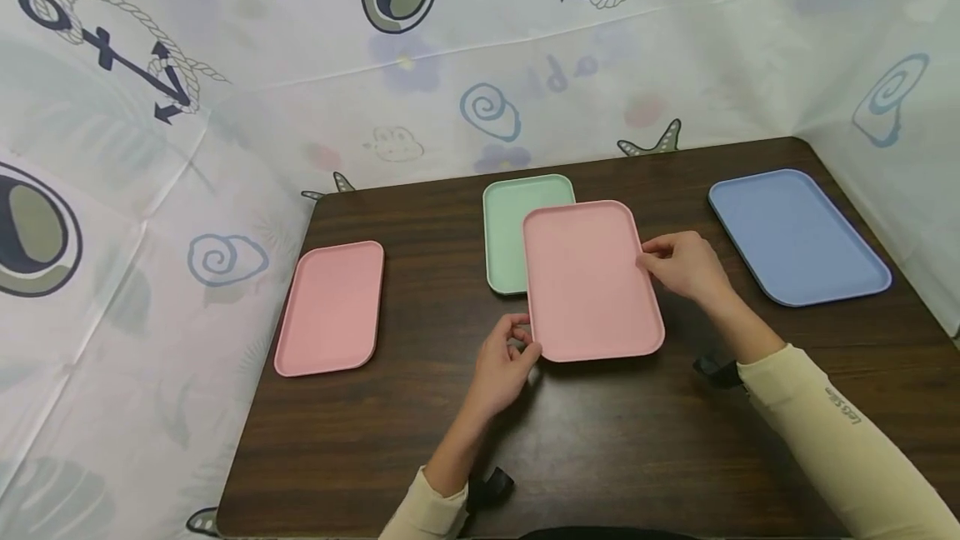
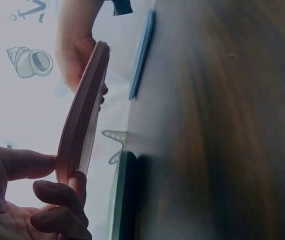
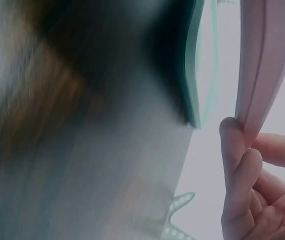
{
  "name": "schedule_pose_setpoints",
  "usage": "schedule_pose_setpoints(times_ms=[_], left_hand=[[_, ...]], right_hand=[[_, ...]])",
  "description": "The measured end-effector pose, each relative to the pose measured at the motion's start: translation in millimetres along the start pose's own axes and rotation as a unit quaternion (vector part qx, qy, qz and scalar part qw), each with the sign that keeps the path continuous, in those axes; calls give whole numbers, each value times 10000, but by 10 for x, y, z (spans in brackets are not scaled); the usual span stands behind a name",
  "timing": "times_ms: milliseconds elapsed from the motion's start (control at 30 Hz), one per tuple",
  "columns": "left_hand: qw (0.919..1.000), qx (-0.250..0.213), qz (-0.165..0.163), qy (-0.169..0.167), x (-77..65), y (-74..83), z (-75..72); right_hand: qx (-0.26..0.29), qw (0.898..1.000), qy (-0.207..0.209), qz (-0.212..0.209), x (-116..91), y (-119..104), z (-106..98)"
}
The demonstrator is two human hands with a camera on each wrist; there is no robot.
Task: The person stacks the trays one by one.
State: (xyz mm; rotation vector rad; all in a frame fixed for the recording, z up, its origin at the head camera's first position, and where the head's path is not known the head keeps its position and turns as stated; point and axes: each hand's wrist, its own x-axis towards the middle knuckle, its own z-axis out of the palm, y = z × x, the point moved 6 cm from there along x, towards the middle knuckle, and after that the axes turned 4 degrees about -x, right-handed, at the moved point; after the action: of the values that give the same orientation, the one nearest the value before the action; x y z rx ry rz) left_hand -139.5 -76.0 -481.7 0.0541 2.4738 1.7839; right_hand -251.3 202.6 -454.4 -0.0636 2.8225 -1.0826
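Above a dark wood-grain counter [image 1: 600, 457], right of centre, a pink rounded-rectangular tray [image 1: 592, 282], long axis up-down, overlaps in view a mint-green tray [image 1: 504, 240] toward upper left; left hand [image 1: 501, 367] pinches the pink rim lower left, right hand [image 1: 686, 267] at right.

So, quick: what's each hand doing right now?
Left hand: holding the raised pink tray by its left edge.
Right hand: holding the same tray's right edge.
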Motion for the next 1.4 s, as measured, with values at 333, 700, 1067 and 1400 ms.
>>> schedule_pose_setpoints(times_ms=[333, 700, 1067, 1400], left_hand=[[9993, -254, -268, 97, -374, -242, -309], [9978, -229, -563, 264, -577, -476, -429], [9990, 229, -210, 336, -370, -491, -452], [9982, 442, -200, 343, -140, -503, -402]], right_hand=[[536, 9973, -386, -336, -135, -247, 370], [480, 9949, -697, -550, -222, -329, 643], [788, 9930, -839, -265, -141, -233, 691], [825, 9945, -601, -237, 0, -182, 669]])
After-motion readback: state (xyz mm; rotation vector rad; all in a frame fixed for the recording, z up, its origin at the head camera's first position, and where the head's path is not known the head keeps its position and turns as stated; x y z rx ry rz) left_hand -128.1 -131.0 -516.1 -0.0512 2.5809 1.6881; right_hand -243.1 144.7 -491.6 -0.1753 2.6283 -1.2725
